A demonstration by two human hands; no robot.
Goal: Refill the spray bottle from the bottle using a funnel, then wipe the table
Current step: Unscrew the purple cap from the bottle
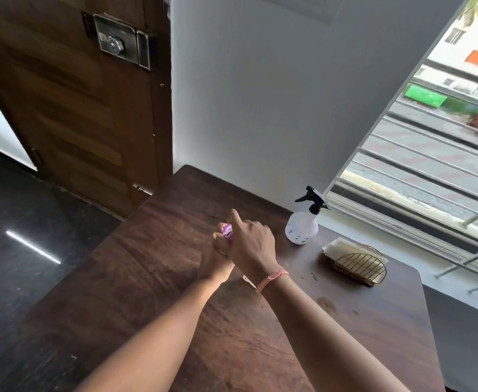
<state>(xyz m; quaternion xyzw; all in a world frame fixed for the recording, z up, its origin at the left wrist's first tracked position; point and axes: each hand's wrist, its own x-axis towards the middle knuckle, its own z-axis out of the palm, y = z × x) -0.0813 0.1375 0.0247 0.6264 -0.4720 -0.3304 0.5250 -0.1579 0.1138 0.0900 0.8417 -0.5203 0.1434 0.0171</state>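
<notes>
A small purple bottle (227, 232) stands at the middle of the wooden table (147, 278), mostly hidden by both hands. My left hand (216, 257) grips it from below and behind. My right hand (251, 244), with a pink thread band on the wrist, lies over its top with fingers curled around it and the index finger sticking out. To the right, apart from my hands, a white spray bottle (302, 226) with a black trigger head stands upright near the wall. No funnel is in view.
A gold wire holder (360, 267) with white tissues (334, 246) sits at the table's right side. Small wet spots (327, 303) lie on the wood near my right forearm. A wall and railed window (430, 165) bound the far right; a wooden door (76, 108) stands at left.
</notes>
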